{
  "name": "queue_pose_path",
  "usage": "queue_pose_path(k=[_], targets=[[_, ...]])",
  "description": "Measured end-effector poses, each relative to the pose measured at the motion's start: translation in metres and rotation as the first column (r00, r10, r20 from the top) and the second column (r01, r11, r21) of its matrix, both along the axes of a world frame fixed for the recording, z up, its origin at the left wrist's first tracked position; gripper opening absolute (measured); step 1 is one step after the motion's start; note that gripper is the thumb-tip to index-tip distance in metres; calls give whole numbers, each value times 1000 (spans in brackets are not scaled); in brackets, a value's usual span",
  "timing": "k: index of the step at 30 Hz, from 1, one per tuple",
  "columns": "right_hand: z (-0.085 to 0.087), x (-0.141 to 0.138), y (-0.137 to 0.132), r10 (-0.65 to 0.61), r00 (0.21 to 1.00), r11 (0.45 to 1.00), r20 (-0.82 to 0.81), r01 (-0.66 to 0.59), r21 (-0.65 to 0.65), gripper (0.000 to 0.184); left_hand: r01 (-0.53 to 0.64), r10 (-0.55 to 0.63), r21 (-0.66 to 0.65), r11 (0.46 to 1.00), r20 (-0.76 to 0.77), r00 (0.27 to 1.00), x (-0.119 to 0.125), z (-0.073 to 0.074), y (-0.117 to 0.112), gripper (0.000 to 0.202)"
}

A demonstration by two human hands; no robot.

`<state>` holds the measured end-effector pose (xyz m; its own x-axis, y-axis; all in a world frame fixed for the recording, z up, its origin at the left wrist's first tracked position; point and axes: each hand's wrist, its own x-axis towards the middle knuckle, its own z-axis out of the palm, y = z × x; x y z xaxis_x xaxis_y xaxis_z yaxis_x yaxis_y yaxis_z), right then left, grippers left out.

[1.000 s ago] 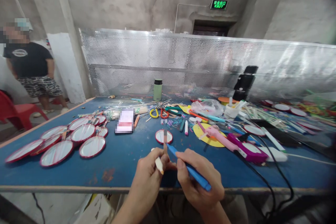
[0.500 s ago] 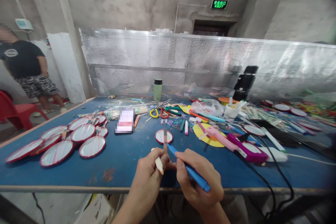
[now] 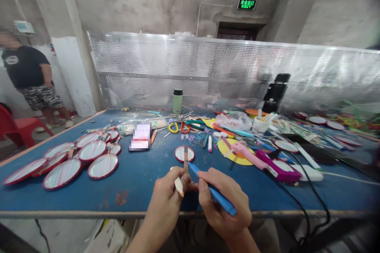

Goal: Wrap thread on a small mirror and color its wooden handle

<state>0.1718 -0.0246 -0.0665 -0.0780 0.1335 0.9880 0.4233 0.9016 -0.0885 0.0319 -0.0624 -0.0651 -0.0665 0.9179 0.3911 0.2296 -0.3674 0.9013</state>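
Observation:
My left hand point(image 3: 166, 195) is closed around a flat wooden stick point(image 3: 186, 166), whose upper end looks grey. Tucked between the same fingers is a white marker point(image 3: 178, 185) with an orange tip pointing down. My right hand point(image 3: 227, 201) grips a blue marker point(image 3: 219, 197) like a pen, its tip at the right edge of the stick; whether it touches cannot be made out. Just beyond, a small round red-rimmed disc point(image 3: 179, 153) with a pale, shiny face lies on the blue table point(image 3: 142, 189), partly covered by the stick.
Several red-rimmed discs point(image 3: 103, 166) are piled at left. A phone point(image 3: 141, 136) and a green bottle point(image 3: 177, 102) stand farther back. On the right lie a pink glue gun point(image 3: 251, 156), a yellow disc point(image 3: 223, 148), a purple box point(image 3: 277, 168) and black cables. A person point(image 3: 28, 67) stands far left.
The view has shifted very slightly, so things appear a little farther left. Both hands keep nearly the same pose, with the blue marker still at the stick.

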Motion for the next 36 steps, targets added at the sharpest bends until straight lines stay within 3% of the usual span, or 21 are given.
queue_pose_path(k=[16, 24, 36], targets=[[-1, 0, -1, -37, 999, 999, -18, 37, 0, 18, 13, -13, -12, 1000, 15, 1000, -1, 1, 0, 31], [8, -4, -4, 35, 999, 999, 33, -35, 10, 17, -20, 20, 10, 1000, -8, 1000, 0, 5, -1, 31], [6, -3, -2, 15, 999, 1000, 34, -16, 23, 16, -27, 27, 18, 999, -28, 999, 0, 2, 0, 30]])
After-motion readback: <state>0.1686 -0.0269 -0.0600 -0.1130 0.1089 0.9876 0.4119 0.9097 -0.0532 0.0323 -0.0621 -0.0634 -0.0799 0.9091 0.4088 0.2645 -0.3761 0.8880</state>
